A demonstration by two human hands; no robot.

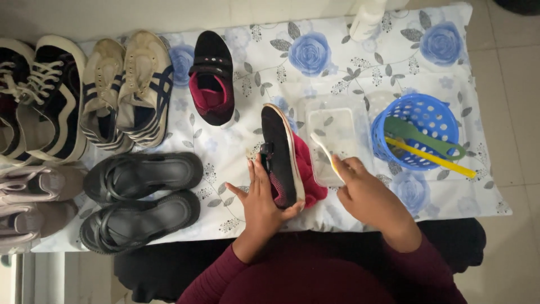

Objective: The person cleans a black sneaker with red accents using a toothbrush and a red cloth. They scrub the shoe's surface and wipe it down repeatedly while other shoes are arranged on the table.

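Floral cloth (349, 73), left hand (261, 200) fingers around black shoe (279, 157), right hand (368, 194) pinching toothbrush (326, 155).

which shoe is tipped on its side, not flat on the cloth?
The black shoe with pink lining, held on edge by the left hand beside the clear tub. Its mate and the other pairs lie flat, soles down.

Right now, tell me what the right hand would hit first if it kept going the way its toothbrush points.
The right hand holds a toothbrush aimed up and to the left. Carried straight on, it would probably meet the black shoe held on edge by the left hand, near the pink lining. Depth is hard to judge, so it might pass just above.
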